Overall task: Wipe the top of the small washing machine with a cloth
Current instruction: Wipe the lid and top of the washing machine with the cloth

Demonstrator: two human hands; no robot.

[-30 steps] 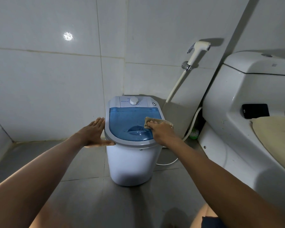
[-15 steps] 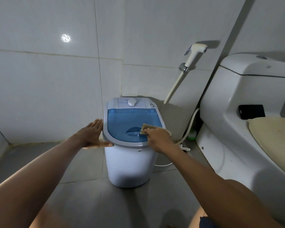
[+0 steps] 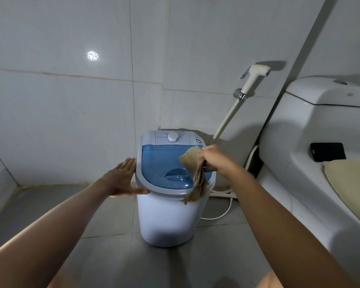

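Head view: a small white plastic washing machine (image 3: 166, 221), tub-shaped with rounded sides, stands on the grey tiled floor (image 3: 104, 256) in the wall corner. Its glossy translucent blue lid (image 3: 162, 163) sits in a grey rim below a round white dial (image 3: 173, 136); the panel lettering is too small to read. The right hand (image 3: 214, 157) pinches a limp, crumpled tan cloth (image 3: 195, 175) hanging over the lid's right edge. The left hand (image 3: 121, 177), fingers straight, presses flat against the rim's left side.
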